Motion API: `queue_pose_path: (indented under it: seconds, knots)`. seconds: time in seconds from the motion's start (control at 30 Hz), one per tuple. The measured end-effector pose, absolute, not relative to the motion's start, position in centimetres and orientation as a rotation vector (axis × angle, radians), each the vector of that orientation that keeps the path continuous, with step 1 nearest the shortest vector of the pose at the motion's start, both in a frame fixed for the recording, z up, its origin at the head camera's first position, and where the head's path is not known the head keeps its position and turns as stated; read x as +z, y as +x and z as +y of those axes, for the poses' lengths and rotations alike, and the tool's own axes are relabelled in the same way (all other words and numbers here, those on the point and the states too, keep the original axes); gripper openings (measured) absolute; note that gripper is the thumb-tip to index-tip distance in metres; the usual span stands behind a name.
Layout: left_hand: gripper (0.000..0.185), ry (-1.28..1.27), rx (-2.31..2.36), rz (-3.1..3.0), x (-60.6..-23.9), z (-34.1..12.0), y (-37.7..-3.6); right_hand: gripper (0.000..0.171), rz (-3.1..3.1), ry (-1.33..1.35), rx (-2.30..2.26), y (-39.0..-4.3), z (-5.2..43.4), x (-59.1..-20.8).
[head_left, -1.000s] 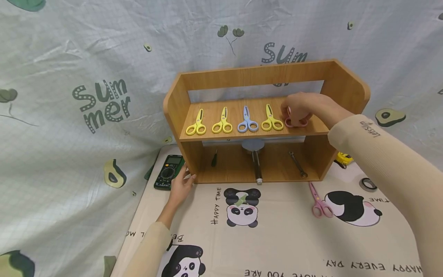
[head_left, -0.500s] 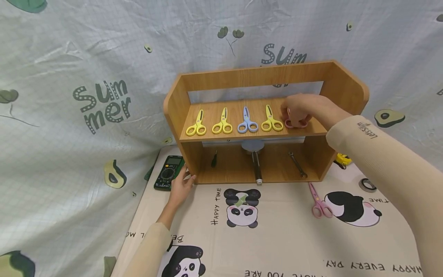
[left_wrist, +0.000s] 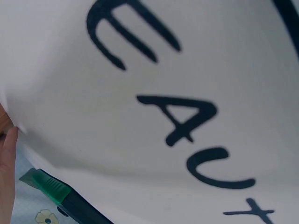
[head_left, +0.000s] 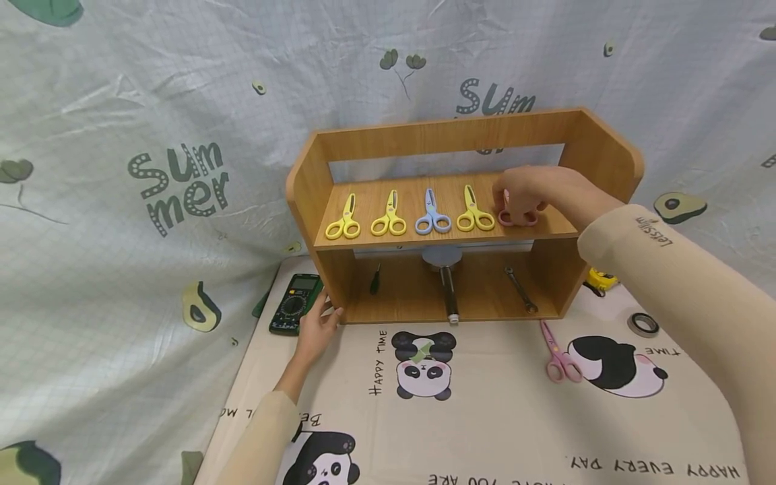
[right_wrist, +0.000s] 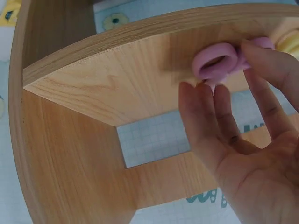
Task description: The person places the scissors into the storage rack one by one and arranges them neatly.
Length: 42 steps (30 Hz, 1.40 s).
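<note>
Pink scissors [right_wrist: 216, 58] lie at the right end of a wooden shelf unit's [head_left: 447, 126] upper board, mostly hidden in the head view by my right hand [head_left: 526, 192]. In the right wrist view, that hand's thumb and fingers pinch the scissors near the handle loops. My left hand [head_left: 318, 331] rests against the unit's lower left front corner, fingers mostly straight. Beside it lies a multimeter [head_left: 294, 304]. To the left of the pink scissors are yellow scissors [head_left: 475, 214], blue scissors [head_left: 432, 217] and two more yellow pairs.
The lower shelf carries a screwdriver [head_left: 376, 280], a tool with a round grey head [head_left: 447, 286] and a wrench [head_left: 520, 289]. Other pink scissors [head_left: 558, 357] lie on the tablecloth, near a tape roll [head_left: 643, 325] and a yellow tape measure [head_left: 601, 279]. A green-black cutter [left_wrist: 58, 191] shows in the left wrist view.
Both hands keep nearly the same places, the right on the pink scissors and the left at the shelf corner. The head view has tilted very slightly.
</note>
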<state>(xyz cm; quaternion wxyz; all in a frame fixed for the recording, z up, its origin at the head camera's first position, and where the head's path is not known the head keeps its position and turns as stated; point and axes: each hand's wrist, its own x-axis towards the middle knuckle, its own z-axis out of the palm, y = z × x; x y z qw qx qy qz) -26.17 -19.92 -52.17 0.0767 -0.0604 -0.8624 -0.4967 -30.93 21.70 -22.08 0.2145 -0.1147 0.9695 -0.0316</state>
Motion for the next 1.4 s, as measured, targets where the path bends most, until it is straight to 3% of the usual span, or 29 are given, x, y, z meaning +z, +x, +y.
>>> queue_pose_path:
  seconds: [0.17, 0.4, 0.6, 0.93, 1.4]
  knots:
    - [0.066, -0.179, -1.496, -2.577, -52.2, -19.9, -26.2, 0.057, 2.788, -0.43, -0.031, -29.9, 21.7, -21.1]
    - [0.066, -0.158, -1.491, -2.599, -52.1, -19.8, -26.2, 0.043, 2.92, -0.665, -0.138, -26.0, 21.6, -21.5]
    - [0.067, -0.156, -1.482, -2.588, -52.0, -19.8, -26.3, 0.049, 2.936, -0.771, -0.265, -22.4, 21.4, -23.3]
    - [0.066, -0.167, -1.484, -2.574, -52.4, -19.8, -26.2, 0.049, 2.73, -0.722, -0.41, -18.9, 23.9, -30.8]
    - [0.068, -0.165, -1.483, -2.579, -52.5, -19.8, -26.4, 0.055, 2.526, -0.413, -0.511, -17.8, 29.9, -42.8]
